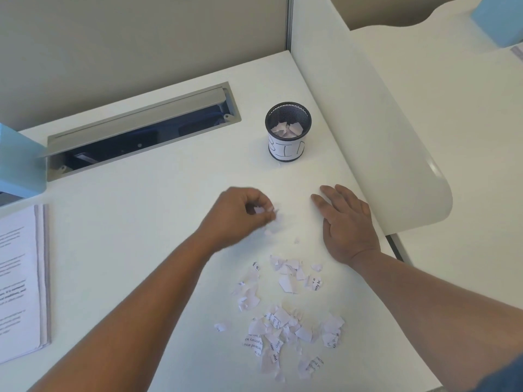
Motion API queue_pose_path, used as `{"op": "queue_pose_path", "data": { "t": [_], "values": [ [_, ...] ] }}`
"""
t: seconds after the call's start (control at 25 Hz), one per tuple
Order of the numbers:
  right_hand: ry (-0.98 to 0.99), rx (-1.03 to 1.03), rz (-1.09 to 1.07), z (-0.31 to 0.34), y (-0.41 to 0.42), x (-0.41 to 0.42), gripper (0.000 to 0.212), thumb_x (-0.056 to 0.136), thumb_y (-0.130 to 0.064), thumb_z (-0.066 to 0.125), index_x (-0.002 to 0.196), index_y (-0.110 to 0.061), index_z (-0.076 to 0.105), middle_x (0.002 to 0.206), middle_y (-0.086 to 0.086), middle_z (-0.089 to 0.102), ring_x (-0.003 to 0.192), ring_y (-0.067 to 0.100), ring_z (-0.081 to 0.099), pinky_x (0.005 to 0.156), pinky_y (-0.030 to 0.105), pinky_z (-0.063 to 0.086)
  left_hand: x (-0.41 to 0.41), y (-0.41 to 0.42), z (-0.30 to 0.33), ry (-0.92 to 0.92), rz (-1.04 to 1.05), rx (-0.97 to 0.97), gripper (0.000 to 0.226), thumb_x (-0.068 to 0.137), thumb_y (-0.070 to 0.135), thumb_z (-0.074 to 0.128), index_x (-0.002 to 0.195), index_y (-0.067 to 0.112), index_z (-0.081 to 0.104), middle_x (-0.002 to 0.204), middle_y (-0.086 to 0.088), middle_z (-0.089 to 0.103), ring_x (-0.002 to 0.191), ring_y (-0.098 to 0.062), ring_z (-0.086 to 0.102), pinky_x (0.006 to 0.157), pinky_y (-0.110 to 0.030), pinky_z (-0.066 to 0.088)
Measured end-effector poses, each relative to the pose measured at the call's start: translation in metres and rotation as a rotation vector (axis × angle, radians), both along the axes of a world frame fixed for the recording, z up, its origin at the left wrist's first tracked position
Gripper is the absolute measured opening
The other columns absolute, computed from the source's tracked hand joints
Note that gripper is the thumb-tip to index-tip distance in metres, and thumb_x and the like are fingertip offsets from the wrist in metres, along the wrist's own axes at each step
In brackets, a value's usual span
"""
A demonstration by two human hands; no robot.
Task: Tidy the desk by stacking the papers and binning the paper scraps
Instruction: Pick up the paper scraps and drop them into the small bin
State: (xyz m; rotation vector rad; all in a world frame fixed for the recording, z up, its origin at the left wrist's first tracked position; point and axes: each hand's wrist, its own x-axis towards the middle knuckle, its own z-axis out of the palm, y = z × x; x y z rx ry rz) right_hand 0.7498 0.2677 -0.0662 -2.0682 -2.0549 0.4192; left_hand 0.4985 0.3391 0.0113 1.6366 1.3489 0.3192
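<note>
Head view: left hand (240,215) pinching scraps (283,315), right hand (348,222) flat (fingers spread); carry over bin (288,131) before letting go.

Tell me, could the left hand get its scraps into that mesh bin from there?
Probably yes: the left hand pinches scraps, and only bare desk lies between it and the open-topped mesh bin.

**Desk fixtures around you**

You have a white desk (169,210) with a grey cable tray (141,128) set into it near the back wall, its lid raised. A blue box (19,168) sits at its left end. A white divider (368,137) stands on your right; another blue box (501,18) lies beyond.
</note>
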Motion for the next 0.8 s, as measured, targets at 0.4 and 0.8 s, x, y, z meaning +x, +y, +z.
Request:
{"op": "queue_pose_path", "data": {
  "t": [0.4, 0.8],
  "values": [
    [-0.033, 0.07, 0.01, -0.005, -0.001, 0.001, 0.054, 0.09, -0.003, 0.056, 0.141, -0.019, 0.061, 0.154, 0.005, 0.051, 0.144, 0.038, 0.043, 0.109, 0.052, 0.036, 0.071, 0.111, 0.044, -0.082, 0.226, 0.458, 0.007, 0.089, 0.015, 0.078, 0.085, 0.014, 0.072, 0.073, 0.019, 0.065, 0.062, 0.009, 0.059, 0.062, -0.009, 0.043],
    [-0.054, 0.091, 0.008, -0.007, 0.0, 0.0, 0.055, 0.089, -0.01, 0.045, 0.14, -0.02, 0.062, 0.153, 0.004, 0.053, 0.142, 0.038, 0.045, 0.107, 0.051, 0.038, 0.081, 0.123, 0.035, 0.068, 0.082, 0.449, 0.012, 0.092, 0.008, 0.07, 0.101, 0.013, 0.075, 0.095, -0.003, 0.073, 0.094, -0.023, 0.068, 0.086, -0.033, 0.056]
  ]
}}
